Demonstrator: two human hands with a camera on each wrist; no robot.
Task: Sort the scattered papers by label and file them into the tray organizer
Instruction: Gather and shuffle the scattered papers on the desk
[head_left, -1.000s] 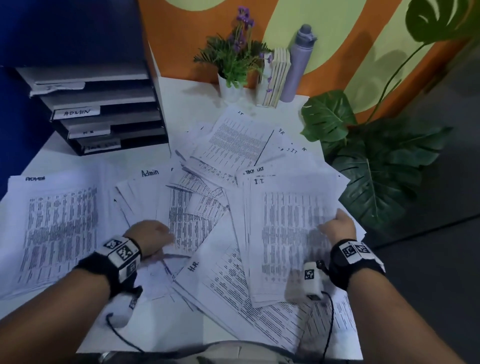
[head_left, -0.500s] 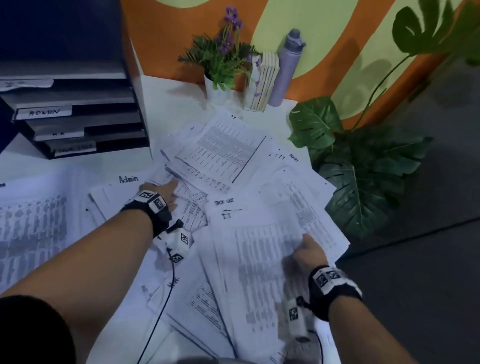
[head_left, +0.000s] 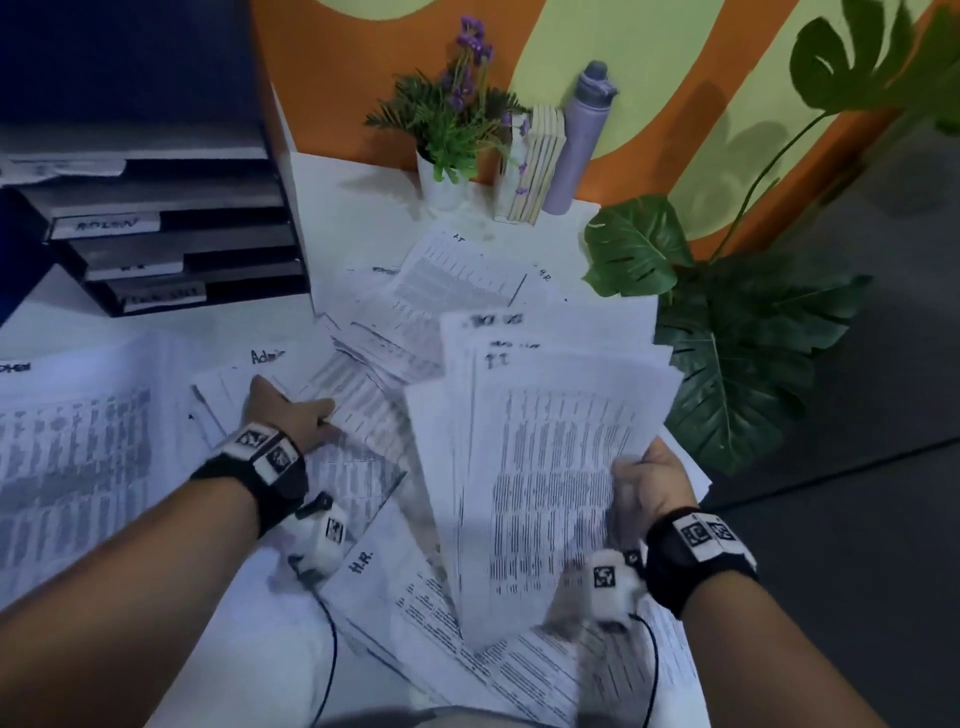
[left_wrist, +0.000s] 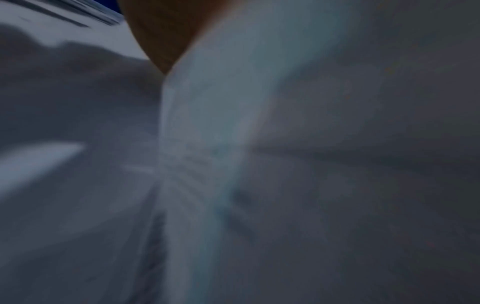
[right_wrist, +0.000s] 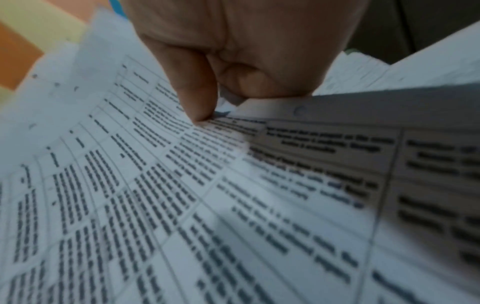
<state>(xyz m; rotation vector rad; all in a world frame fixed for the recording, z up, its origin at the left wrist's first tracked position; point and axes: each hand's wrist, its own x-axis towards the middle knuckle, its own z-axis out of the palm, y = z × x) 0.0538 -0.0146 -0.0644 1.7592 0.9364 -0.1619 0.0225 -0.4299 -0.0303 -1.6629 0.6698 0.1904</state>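
Note:
Printed sheets lie scattered over the white table (head_left: 358, 208). My right hand (head_left: 641, 480) grips a fanned stack of papers (head_left: 550, 447), top sheet marked "IT", lifted and tilted above the pile; in the right wrist view the thumb (right_wrist: 197, 90) pinches the stack of papers (right_wrist: 155, 195). My left hand (head_left: 291, 415) lies on the sheets beside the page labelled "Admin" (head_left: 267, 356), its fingers hidden among the papers. A sheet marked "H.R." (head_left: 363, 564) lies near the front. The grey tray organizer (head_left: 156, 228) stands at the back left. The left wrist view is a dark blur of paper.
A potted purple flower (head_left: 452, 124), a few thin books (head_left: 537, 166) and a lilac bottle (head_left: 576, 140) stand at the back of the table. A large leafy plant (head_left: 727, 338) crowds the right edge. Another Admin pile (head_left: 72, 467) lies at far left.
My right hand has lifted the IT stack off the pile and tilted it up. My left hand has drawn back slightly toward the Admin sheets.

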